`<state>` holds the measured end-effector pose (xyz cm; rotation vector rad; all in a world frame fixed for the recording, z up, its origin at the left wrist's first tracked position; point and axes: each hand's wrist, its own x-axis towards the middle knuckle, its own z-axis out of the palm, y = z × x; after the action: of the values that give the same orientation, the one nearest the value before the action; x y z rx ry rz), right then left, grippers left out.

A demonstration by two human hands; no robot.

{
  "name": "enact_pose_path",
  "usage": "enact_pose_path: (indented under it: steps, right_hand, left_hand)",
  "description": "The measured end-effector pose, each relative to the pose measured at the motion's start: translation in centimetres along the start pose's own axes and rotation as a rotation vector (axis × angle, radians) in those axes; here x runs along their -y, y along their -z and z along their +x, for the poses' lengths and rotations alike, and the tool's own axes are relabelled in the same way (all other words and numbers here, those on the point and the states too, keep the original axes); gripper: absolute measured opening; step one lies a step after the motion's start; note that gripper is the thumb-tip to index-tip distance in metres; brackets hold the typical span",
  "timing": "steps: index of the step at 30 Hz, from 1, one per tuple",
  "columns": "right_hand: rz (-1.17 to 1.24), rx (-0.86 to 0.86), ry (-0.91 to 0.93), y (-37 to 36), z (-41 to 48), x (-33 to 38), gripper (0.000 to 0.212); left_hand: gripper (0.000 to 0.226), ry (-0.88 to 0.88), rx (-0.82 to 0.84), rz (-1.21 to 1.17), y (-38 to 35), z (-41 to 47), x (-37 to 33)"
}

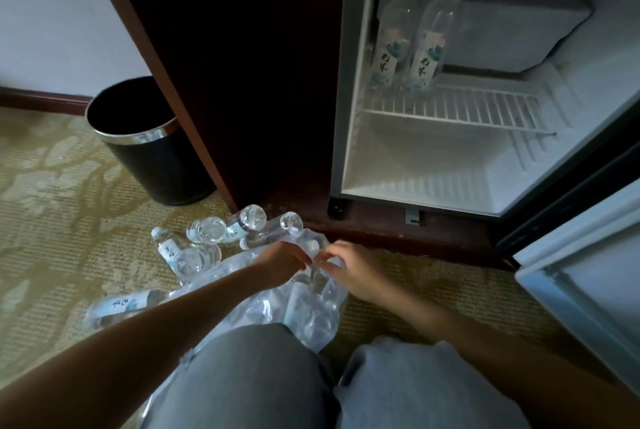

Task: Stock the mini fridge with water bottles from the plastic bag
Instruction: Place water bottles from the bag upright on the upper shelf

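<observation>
Water bottles [207,229] lie scattered on the carpet [52,221] near the foot of the dark cabinet [242,82]. More show through the clear plastic bag [311,311] slumped against the person's knees, and a pair of bottles [408,48] stands upright at the left of the wire shelf [485,106] in the open mini fridge [353,117]. They look full, so I'd expect them to be weighty for their size, firm, smooth and quick to roll. Round the labelled middle or just under the cap seems the surest hold. The bag is thin, limp film and will give no support. Both forearms reach forward and down over the knees, meeting at the bag's mouth. The left hand [280,264] and right hand [349,269] sit nearly fingertip to fingertip, each pinching the crumpled film between thumb and curled fingers. Whether a bottle neck is caught in there too, I can't tell.
</observation>
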<state>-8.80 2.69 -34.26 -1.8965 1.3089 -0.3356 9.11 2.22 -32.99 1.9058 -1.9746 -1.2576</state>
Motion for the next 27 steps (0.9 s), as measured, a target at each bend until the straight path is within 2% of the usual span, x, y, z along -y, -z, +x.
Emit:
enact_pose_path:
  steps: [2, 5, 8, 11, 14, 18, 22, 25, 27]
  right_hand:
    - [0.051, 0.057, -0.007, -1.7, 0.2, -0.4, 0.022]
    - [0.078, 0.083, -0.049, -3.7, 0.7, -0.9, 0.037]
    - [0.062, 0.087, -0.133, -5.2, 1.4, -1.1, 0.032]
    - [0.003, 0.169, -0.155, -6.2, 2.2, -1.5, 0.027]
    - [-0.130, 0.261, -0.125, -7.0, 2.7, -2.2, 0.028]
    - [-0.167, 0.327, -0.166, -7.8, 2.8, -1.8, 0.024]
    - [-0.196, 0.324, -0.207, -7.8, 2.8, -1.8, 0.024]
    - [-0.186, 0.233, -0.171, -8.2, 2.2, -1.8, 0.023]
    - [-0.170, 0.133, -0.147, -8.6, 1.6, -1.8, 0.023]
  left_hand:
    - [0.024, -0.017, -0.020, 0.098, -0.5, -0.2, 1.0]
    - [0.030, -0.016, 0.012, 0.190, -1.7, -0.1, 2.4]
    - [0.042, 0.026, 0.050, 0.234, -2.9, 0.8, 3.7]
    - [0.049, 0.052, 0.082, 0.264, -3.8, 1.7, 4.2]
    - [0.046, 0.095, 0.090, 0.274, -4.7, 2.3, 4.1]
    - [0.030, 0.278, 0.085, 0.347, -5.9, 2.7, 4.3]
    - [0.058, 0.382, 0.138, 0.421, -6.1, 2.5, 4.4]
    - [0.059, 0.447, 0.251, 0.466, -5.5, 2.0, 4.7]
    - [0.056, 0.526, 0.335, 0.373, -5.5, 1.9, 4.9]
